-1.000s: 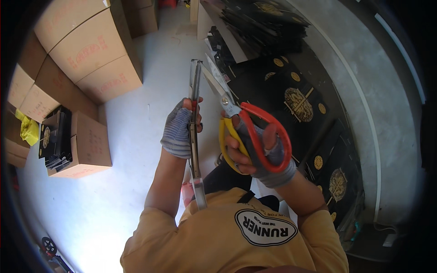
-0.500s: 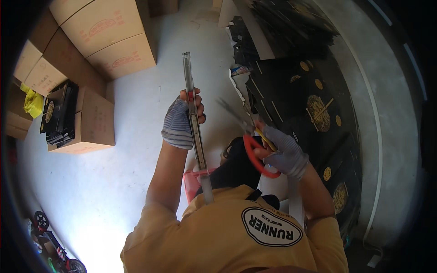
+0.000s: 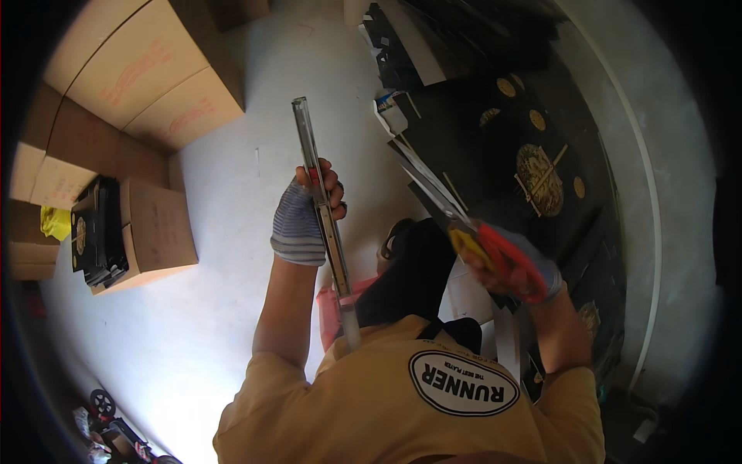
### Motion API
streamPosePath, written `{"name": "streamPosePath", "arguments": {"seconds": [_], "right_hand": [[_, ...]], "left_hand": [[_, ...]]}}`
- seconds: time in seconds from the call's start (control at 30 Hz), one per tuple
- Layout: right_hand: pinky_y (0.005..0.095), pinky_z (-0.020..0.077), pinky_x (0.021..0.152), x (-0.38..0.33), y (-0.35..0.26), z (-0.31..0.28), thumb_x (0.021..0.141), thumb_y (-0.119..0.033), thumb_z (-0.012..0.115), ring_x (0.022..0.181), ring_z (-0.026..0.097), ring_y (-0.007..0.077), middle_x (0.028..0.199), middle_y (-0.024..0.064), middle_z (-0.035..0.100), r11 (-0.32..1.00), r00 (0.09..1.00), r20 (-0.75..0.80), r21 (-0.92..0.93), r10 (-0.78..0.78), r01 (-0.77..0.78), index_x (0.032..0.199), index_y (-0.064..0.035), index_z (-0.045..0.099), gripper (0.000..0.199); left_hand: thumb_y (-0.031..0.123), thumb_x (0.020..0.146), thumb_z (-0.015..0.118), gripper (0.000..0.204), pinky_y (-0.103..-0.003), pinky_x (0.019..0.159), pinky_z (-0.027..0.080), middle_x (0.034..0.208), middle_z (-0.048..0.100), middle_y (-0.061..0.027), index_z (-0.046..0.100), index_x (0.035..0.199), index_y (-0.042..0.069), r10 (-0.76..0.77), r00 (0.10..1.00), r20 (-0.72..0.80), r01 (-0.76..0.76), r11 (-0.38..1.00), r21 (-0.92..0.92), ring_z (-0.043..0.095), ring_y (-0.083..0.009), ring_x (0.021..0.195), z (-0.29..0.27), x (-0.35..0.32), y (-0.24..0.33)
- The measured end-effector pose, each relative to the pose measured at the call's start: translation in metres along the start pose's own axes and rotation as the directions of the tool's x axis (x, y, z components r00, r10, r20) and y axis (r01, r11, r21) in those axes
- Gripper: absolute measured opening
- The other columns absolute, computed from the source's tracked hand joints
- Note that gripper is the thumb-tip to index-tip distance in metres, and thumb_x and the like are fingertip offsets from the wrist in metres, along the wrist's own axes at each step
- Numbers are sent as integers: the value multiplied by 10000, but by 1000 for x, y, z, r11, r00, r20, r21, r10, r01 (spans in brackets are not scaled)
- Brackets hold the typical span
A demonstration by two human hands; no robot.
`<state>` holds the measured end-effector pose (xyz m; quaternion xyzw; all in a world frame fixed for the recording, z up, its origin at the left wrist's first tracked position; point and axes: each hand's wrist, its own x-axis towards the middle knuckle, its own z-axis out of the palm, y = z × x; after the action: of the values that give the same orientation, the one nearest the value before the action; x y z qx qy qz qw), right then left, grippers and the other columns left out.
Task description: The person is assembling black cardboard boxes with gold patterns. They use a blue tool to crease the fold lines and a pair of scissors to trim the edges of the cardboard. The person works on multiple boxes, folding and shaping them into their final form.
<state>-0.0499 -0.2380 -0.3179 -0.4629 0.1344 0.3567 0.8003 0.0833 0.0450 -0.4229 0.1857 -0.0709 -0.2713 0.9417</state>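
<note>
A long, narrow metal rail, like a telescopic drawer slide [image 3: 307, 139], stands tilted in front of my chest. My left hand [image 3: 297, 228], in a striped fingerless glove, is closed around its middle, with a small red patch showing by the fingers. The rail's lower end reaches a pale strip near my shirt. To the right, my gloved right hand [image 3: 550, 271] grips scissors [image 3: 506, 251] with red handles, their long blades aimed up and left. A yellow piece [image 3: 468, 243] shows beside the handles; whether it belongs to them I cannot tell. The blades are apart from the rail.
Stacked cardboard boxes [image 3: 143, 69] fill the upper left. Black printed sheets [image 3: 100, 228] lie on a lower box [image 3: 158, 228]. Large black panels with gold pictures [image 3: 533, 116] stand along the right. A red plastic stool or tub [image 3: 328, 313] shows by my leg; a wheeled item [image 3: 102, 404] sits lower left.
My right hand has moved right and slightly down with the scissors, turning them away from the rail. My left hand still holds the rail, shifted slightly left in view.
</note>
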Motion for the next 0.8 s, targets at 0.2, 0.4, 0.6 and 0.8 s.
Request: {"name": "streamPosePath", "arguments": {"seconds": [0.2,0.4,0.6,0.8], "right_hand": [[139,384,415,36,-10,58,680,-644,653,584,432,45,856,35,441,939,911,228,78,-345,336,1374,-5,225,1036],[153,397,470,40,0,62,807,-395,660,646,473,56,936,20,491,930,911,249,253,-328,266,1270,-67,408,621],[144,388,468,43,9,70,799,-401,670,646,465,43,928,-5,496,935,917,240,237,-320,264,1244,-79,438,596],[135,381,472,43,16,81,826,-378,642,646,448,37,912,-14,486,919,906,220,253,-360,304,1243,-76,440,553]], "left_hand": [[429,874,552,441,-236,484,392,785,460,-24,501,1084,44,19,990,-141,18,966,258,464,-129,644,36,6,-6],[427,861,578,477,-245,530,385,765,477,-6,511,1071,4,243,933,-265,-107,891,442,456,-105,634,57,-8,-14],[409,859,589,441,-248,548,385,743,472,0,521,1051,18,195,959,-207,-121,938,324,454,-108,641,53,-17,-18],[416,854,591,456,-252,555,377,756,469,1,506,1069,22,169,965,-198,-112,956,272,451,-119,653,48,-18,-18]]}}
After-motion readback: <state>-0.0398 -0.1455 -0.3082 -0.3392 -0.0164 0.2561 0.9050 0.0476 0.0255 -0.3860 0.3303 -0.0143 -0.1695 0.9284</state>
